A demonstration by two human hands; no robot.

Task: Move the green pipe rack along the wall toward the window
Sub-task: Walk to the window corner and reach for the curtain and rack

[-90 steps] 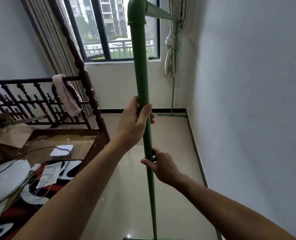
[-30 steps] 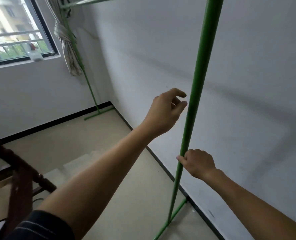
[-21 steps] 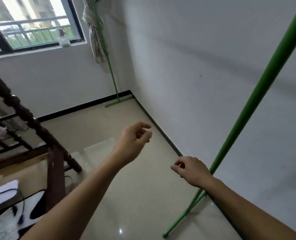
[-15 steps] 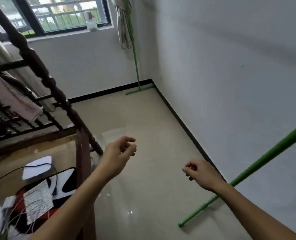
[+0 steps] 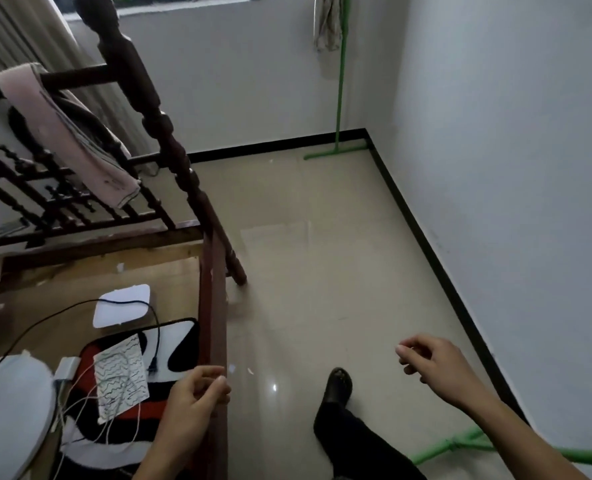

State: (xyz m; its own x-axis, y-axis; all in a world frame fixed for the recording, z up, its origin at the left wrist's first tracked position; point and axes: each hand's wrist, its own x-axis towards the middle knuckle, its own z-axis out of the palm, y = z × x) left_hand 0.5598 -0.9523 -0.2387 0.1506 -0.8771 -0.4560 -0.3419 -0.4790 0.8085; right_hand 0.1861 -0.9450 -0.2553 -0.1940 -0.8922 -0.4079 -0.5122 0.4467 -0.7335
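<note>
The green pipe rack stands along the white right wall. Its far upright (image 5: pixel 339 98) rises in the corner under the window, with a flat green foot on the floor. Its near foot and upright (image 5: pixel 457 446) show at the bottom right, partly behind my right forearm. My left hand (image 5: pixel 194 398) hovers low near the bed's wooden rail, fingers loosely curled and empty. My right hand (image 5: pixel 436 367) hangs over the floor near the wall, fingers apart and holding nothing. Neither hand touches the rack.
A dark wooden bed frame (image 5: pixel 169 143) fills the left, a pink cloth (image 5: pixel 69 133) draped over its rail. On the bed lie a patterned mat, cables and a white pad (image 5: pixel 121 304). My dark shoe (image 5: pixel 337 386) stands on the tiled floor. A tied curtain (image 5: pixel 327 26) hangs in the corner.
Both hands have let go of the near green upright and dropped. My view has swung left and down, so the near upright slid to the bottom right corner.
</note>
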